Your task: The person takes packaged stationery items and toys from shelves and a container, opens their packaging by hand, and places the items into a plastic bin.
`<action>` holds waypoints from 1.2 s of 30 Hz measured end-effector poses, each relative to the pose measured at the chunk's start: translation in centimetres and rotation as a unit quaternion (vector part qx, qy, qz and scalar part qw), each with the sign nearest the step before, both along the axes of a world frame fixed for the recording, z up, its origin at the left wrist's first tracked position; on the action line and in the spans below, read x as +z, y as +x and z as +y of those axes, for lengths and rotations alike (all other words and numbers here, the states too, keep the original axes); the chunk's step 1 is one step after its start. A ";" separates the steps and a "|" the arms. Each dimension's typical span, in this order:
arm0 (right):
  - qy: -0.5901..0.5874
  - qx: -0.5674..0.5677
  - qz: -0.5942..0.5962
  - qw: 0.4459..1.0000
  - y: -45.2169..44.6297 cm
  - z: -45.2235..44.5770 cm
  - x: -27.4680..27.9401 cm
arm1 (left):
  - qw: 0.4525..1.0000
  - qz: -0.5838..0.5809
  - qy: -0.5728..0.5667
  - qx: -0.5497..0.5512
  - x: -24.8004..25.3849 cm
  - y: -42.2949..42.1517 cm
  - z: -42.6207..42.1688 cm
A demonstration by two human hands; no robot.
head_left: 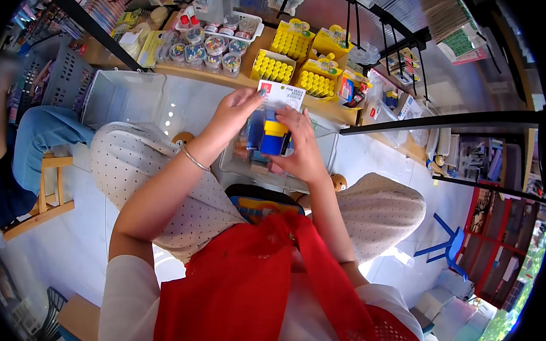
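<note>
In front of me I hold a carded blister pack (pixel 274 133) with a blue-and-yellow item on a white hanging card. Fingers of my left hand (pixel 241 107) pinch the upper left edge of the card. My right hand (pixel 303 147) grips the lower right side, its fingers over the blue-and-yellow part. What exactly the item is, I cannot tell. Below the pack stands a clear plastic bin (pixel 235 166) with some packaged things in it, partly hidden by my hands.
Ahead runs a wooden shelf with yellow glue-stick boxes (pixel 273 67) and small tubs of colourful pins (pixel 195 53). A black metal post (pixel 439 122) crosses at right. Another clear bin (pixel 125 98) stands at left, near a seated person's leg (pixel 46 144). A blue stool (pixel 454 247) lies right.
</note>
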State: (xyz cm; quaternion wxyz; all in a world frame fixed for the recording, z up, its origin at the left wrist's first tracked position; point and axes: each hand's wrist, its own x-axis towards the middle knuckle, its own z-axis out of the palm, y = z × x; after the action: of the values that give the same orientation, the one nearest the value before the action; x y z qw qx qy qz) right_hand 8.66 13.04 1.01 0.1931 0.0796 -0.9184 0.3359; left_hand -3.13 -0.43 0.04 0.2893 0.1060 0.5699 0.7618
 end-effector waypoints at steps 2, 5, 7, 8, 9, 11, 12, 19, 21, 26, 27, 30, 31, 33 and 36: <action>0.036 0.016 -0.007 0.999 0.0 0.2 0.6 | 0.999 0.012 -0.037 -0.012 0.4 0.1 -0.3; -0.038 -0.028 0.023 0.999 0.6 -0.1 2.0 | 1.000 -0.005 0.002 0.015 0.4 0.2 0.0; -0.128 -0.062 0.057 0.988 0.7 -0.2 2.0 | 1.000 -0.008 0.008 0.028 0.4 0.0 -0.2; -0.270 -0.049 0.042 0.961 0.5 -0.4 1.9 | 0.999 0.006 -0.001 0.037 0.6 -0.2 -0.4; -0.401 -0.031 0.032 0.915 0.0 -0.7 1.9 | 0.999 0.024 -0.005 0.044 0.9 -0.2 -0.5; -0.561 -0.017 0.014 0.828 -0.7 -0.6 1.0 | 0.995 0.084 -0.028 0.037 1.1 0.0 -0.7; -0.597 -0.023 0.005 0.802 -1.2 -0.1 0.3 | 0.991 0.125 -0.049 0.027 1.1 0.3 -0.7; -0.501 -0.099 -0.083 0.856 -2.6 1.8 2.8 | 0.949 0.283 -0.127 -0.048 3.7 1.8 -1.0; -0.476 -0.144 -0.045 0.866 -3.0 2.9 4.8 | 0.923 0.367 -0.113 -0.034 4.6 2.2 -1.0; -0.259 -0.260 0.197 0.909 -7.9 12.8 14.7 | 0.934 0.333 -0.073 -0.102 5.2 2.2 -1.3; -0.267 -0.256 0.219 0.903 -9.0 14.1 16.9 | 0.921 0.364 -0.085 -0.111 5.0 2.1 -1.2; -0.307 -0.230 0.270 0.883 -11.5 16.9 20.9 | 0.924 0.349 -0.072 -0.138 4.5 2.5 -0.8; -0.323 -0.217 0.285 0.876 -12.0 17.3 21.5 | 0.922 0.353 -0.074 -0.139 4.5 2.7 -0.7; -0.319 -0.225 0.288 0.874 -12.3 17.5 21.7 | 0.912 0.371 -0.082 -0.154 5.3 3.1 -0.6; -0.296 -0.243 0.291 0.877 -12.2 17.0 21.8 | 0.905 0.381 -0.089 -0.164 5.3 3.3 -0.6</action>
State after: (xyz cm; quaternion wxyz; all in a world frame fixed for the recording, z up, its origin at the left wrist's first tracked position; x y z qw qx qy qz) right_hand -3.54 30.01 22.82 0.5416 -0.1129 -0.6692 0.4961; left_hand 0.20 -1.04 5.30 0.1792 0.4541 0.6770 0.5508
